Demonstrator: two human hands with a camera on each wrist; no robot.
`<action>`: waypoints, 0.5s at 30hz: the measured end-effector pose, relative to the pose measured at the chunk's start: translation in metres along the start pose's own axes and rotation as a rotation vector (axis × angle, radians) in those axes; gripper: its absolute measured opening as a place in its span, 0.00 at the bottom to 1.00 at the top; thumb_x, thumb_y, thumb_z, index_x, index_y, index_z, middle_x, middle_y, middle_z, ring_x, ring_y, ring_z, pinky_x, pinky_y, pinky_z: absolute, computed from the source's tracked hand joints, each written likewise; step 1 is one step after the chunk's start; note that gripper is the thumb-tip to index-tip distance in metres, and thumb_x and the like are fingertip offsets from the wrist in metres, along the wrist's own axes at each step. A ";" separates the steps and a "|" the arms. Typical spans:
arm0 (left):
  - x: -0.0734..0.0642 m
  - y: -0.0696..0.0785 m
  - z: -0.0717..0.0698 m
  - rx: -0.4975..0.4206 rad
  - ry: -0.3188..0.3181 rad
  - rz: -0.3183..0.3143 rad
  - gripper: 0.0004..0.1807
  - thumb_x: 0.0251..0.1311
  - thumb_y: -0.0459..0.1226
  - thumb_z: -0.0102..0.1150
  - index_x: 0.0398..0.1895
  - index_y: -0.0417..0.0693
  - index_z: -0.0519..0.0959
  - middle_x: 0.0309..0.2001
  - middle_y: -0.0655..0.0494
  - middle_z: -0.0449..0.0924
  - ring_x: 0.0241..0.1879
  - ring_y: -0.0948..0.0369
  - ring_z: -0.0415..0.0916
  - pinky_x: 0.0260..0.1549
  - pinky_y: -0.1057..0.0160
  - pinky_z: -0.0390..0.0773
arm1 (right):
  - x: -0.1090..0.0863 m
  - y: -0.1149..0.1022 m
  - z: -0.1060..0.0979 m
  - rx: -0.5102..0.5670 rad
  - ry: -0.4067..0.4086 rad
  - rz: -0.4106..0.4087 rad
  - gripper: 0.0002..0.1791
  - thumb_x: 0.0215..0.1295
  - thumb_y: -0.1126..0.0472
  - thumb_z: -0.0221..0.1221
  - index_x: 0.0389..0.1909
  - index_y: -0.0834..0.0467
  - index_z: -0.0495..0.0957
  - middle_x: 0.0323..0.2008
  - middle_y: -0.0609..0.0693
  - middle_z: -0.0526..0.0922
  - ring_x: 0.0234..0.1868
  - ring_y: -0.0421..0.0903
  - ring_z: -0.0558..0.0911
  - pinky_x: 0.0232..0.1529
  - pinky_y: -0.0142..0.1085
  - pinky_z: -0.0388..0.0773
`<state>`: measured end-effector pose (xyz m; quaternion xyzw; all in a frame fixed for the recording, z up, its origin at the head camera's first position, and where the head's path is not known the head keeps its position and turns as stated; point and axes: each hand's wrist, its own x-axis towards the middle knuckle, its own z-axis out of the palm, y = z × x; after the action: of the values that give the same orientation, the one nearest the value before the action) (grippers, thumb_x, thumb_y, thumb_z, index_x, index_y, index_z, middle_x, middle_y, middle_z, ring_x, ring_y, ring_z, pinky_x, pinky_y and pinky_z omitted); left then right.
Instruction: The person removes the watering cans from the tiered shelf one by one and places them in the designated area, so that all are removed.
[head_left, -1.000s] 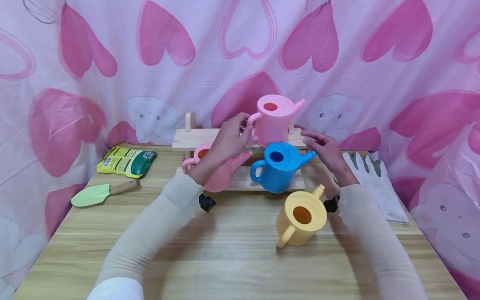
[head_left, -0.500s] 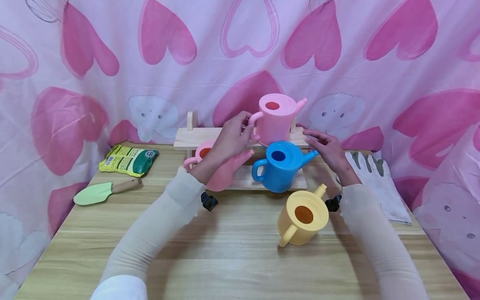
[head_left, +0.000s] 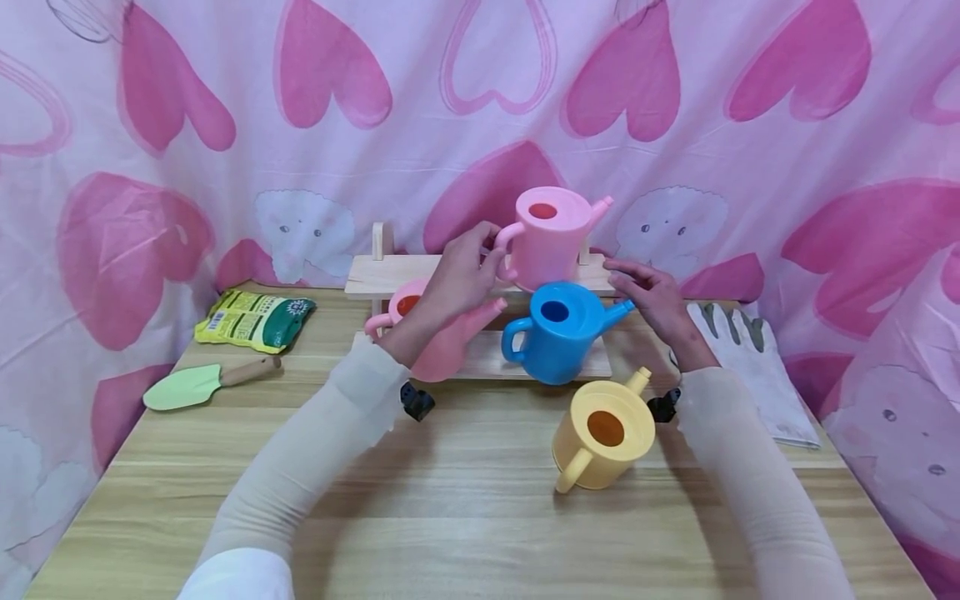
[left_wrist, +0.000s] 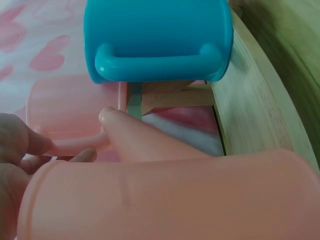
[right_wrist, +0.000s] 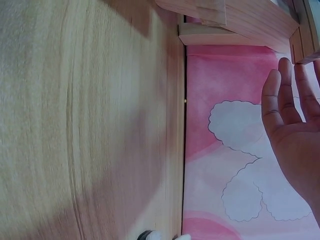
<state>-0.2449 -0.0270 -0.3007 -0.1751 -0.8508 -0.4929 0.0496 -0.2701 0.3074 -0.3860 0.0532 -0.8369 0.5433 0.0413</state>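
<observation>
On the upper tier of a small wooden shelf [head_left: 367, 275] stands a light pink watering can [head_left: 553, 250], its spout to the right. My left hand [head_left: 467, 271] holds its handle; in the left wrist view thumb and fingers are at the handle [left_wrist: 75, 145]. My right hand [head_left: 651, 302] has its fingers extended, fingertips right at the shelf's right end [right_wrist: 305, 42]. On the lower tier are a blue watering can [head_left: 558, 342] and a second pink watering can [head_left: 438, 354], partly hidden behind my left forearm.
A yellow watering can [head_left: 600, 437] stands on the table in front of the shelf, near my right forearm. Left lie a yellow-green packet [head_left: 255, 321] and a green trowel [head_left: 183, 387]. White work gloves [head_left: 757, 375] lie right. A pink heart-patterned curtain [head_left: 480, 125] hangs behind.
</observation>
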 end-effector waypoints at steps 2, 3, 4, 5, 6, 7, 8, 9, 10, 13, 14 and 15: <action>0.000 -0.001 0.000 -0.005 -0.002 -0.003 0.17 0.74 0.38 0.60 0.62 0.49 0.73 0.49 0.51 0.79 0.44 0.58 0.77 0.43 0.64 0.84 | 0.000 0.000 0.001 -0.009 -0.003 -0.001 0.30 0.73 0.41 0.60 0.69 0.50 0.77 0.70 0.49 0.73 0.48 0.48 0.80 0.48 0.27 0.79; 0.000 -0.001 0.000 -0.005 -0.002 -0.002 0.17 0.74 0.38 0.60 0.63 0.49 0.73 0.49 0.51 0.79 0.44 0.58 0.77 0.43 0.65 0.84 | 0.000 0.000 0.001 -0.008 -0.005 -0.002 0.30 0.72 0.40 0.60 0.69 0.49 0.77 0.70 0.49 0.73 0.49 0.48 0.79 0.48 0.27 0.79; 0.000 -0.001 0.000 -0.006 -0.003 -0.001 0.17 0.74 0.38 0.59 0.63 0.49 0.73 0.49 0.52 0.79 0.44 0.58 0.77 0.43 0.65 0.84 | 0.001 0.000 0.001 -0.011 -0.005 -0.002 0.30 0.72 0.39 0.60 0.69 0.49 0.77 0.69 0.49 0.73 0.49 0.48 0.79 0.48 0.27 0.79; 0.001 -0.001 0.000 -0.008 -0.003 0.003 0.17 0.74 0.38 0.59 0.63 0.48 0.73 0.48 0.52 0.79 0.44 0.57 0.77 0.43 0.65 0.84 | 0.001 0.000 0.001 -0.015 -0.005 -0.002 0.30 0.71 0.38 0.60 0.69 0.48 0.77 0.69 0.48 0.73 0.49 0.49 0.79 0.49 0.27 0.79; 0.001 -0.001 0.000 -0.009 -0.003 0.008 0.17 0.74 0.38 0.59 0.63 0.48 0.73 0.48 0.51 0.79 0.44 0.57 0.78 0.43 0.65 0.84 | 0.001 0.000 0.001 -0.015 -0.005 -0.003 0.31 0.71 0.38 0.60 0.69 0.48 0.77 0.68 0.48 0.74 0.49 0.49 0.79 0.49 0.28 0.79; 0.001 -0.001 0.000 -0.012 -0.003 0.011 0.17 0.74 0.38 0.59 0.62 0.48 0.73 0.48 0.51 0.79 0.44 0.57 0.78 0.42 0.65 0.84 | 0.001 0.000 0.001 -0.015 -0.005 -0.004 0.31 0.71 0.37 0.60 0.69 0.48 0.77 0.68 0.48 0.74 0.49 0.50 0.79 0.49 0.28 0.79; 0.001 -0.001 0.000 -0.014 -0.003 0.011 0.17 0.74 0.38 0.59 0.62 0.48 0.73 0.47 0.51 0.79 0.44 0.56 0.78 0.42 0.65 0.84 | 0.001 0.000 0.001 -0.016 -0.005 -0.003 0.31 0.71 0.37 0.60 0.69 0.48 0.77 0.68 0.48 0.74 0.49 0.50 0.78 0.49 0.28 0.79; 0.001 -0.001 0.000 -0.014 -0.001 0.011 0.16 0.75 0.38 0.58 0.62 0.48 0.73 0.47 0.52 0.79 0.44 0.56 0.78 0.42 0.66 0.83 | 0.001 0.001 0.001 -0.016 -0.004 -0.002 0.31 0.70 0.37 0.60 0.69 0.48 0.77 0.67 0.48 0.75 0.49 0.51 0.78 0.49 0.28 0.79; 0.002 -0.001 0.000 -0.016 0.002 0.008 0.16 0.74 0.38 0.58 0.61 0.48 0.73 0.47 0.52 0.78 0.44 0.56 0.78 0.41 0.66 0.83 | 0.001 0.001 0.001 -0.021 -0.003 0.002 0.31 0.70 0.37 0.60 0.69 0.47 0.77 0.67 0.48 0.75 0.50 0.51 0.78 0.49 0.28 0.79; 0.003 0.001 -0.002 -0.038 0.007 -0.003 0.15 0.75 0.37 0.58 0.61 0.48 0.73 0.46 0.52 0.78 0.44 0.55 0.78 0.39 0.66 0.83 | 0.002 0.002 0.001 -0.018 -0.004 0.008 0.32 0.70 0.37 0.60 0.69 0.48 0.77 0.68 0.49 0.75 0.51 0.53 0.78 0.49 0.28 0.79; 0.003 0.002 -0.003 -0.040 0.010 -0.005 0.15 0.75 0.37 0.57 0.61 0.48 0.73 0.46 0.52 0.77 0.43 0.55 0.78 0.39 0.66 0.83 | 0.003 0.002 0.001 -0.019 -0.005 0.010 0.32 0.70 0.37 0.60 0.69 0.48 0.77 0.68 0.49 0.74 0.51 0.53 0.78 0.49 0.28 0.79; 0.003 0.003 -0.004 -0.041 0.015 -0.005 0.15 0.75 0.38 0.57 0.61 0.48 0.73 0.46 0.52 0.77 0.43 0.54 0.78 0.39 0.66 0.83 | 0.003 0.002 0.001 -0.020 -0.006 0.013 0.32 0.70 0.37 0.60 0.69 0.48 0.77 0.68 0.49 0.74 0.51 0.54 0.78 0.48 0.28 0.79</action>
<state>-0.2472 -0.0285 -0.2957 -0.1704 -0.8405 -0.5118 0.0509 -0.2734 0.3072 -0.3881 0.0488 -0.8428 0.5348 0.0359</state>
